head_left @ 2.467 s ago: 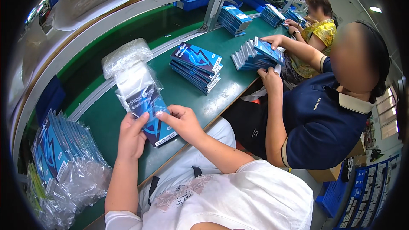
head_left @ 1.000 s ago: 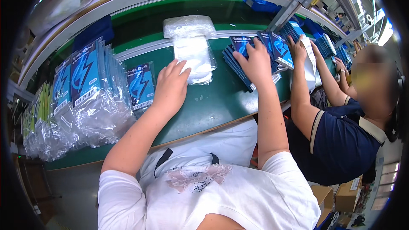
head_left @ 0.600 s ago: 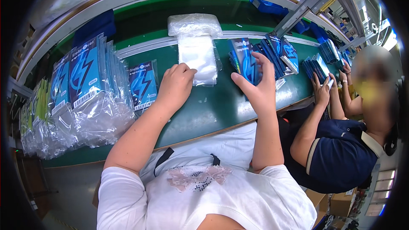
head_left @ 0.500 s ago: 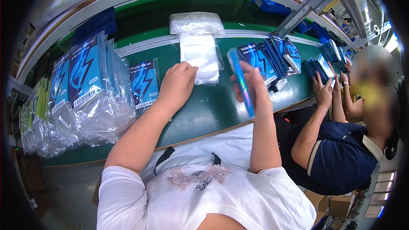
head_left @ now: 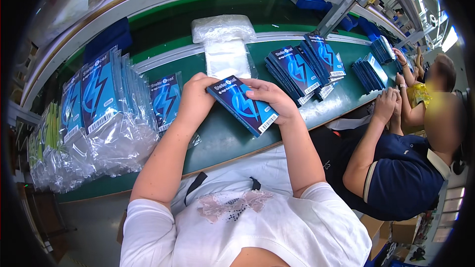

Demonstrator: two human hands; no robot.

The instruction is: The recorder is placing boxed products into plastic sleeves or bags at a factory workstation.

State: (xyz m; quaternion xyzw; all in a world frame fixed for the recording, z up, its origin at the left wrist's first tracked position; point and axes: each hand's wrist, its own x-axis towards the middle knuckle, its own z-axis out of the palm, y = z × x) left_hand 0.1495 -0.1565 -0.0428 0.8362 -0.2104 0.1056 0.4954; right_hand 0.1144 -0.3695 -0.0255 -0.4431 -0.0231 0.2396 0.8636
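Observation:
A flat blue box [head_left: 242, 105] with a lightning-bolt print is held tilted between my hands, above the table's near side. My right hand [head_left: 273, 100] grips its right edge, thumb on the front face and fingers behind. At the upper left corner, my left hand [head_left: 196, 98] is closed against the box; its fingertips are partly hidden. Just beyond lies a stack of clear plastic bags [head_left: 226, 59], its lower part covered by my hands and the box. A bagged blue box [head_left: 166, 100] lies left of my left hand.
Many bagged blue boxes [head_left: 101, 94] stand in rows at left, with green ones [head_left: 51, 126] at the far left. Unbagged boxes [head_left: 297, 69] lean in piles at right. A folded plastic bundle [head_left: 222, 28] rests behind the bags. Co-workers [head_left: 401, 168] sit at right.
My right hand has brought the box left and turned its printed face up. My left hand has left the bag stack and met the box. The neighbour's hands have moved off their box pile.

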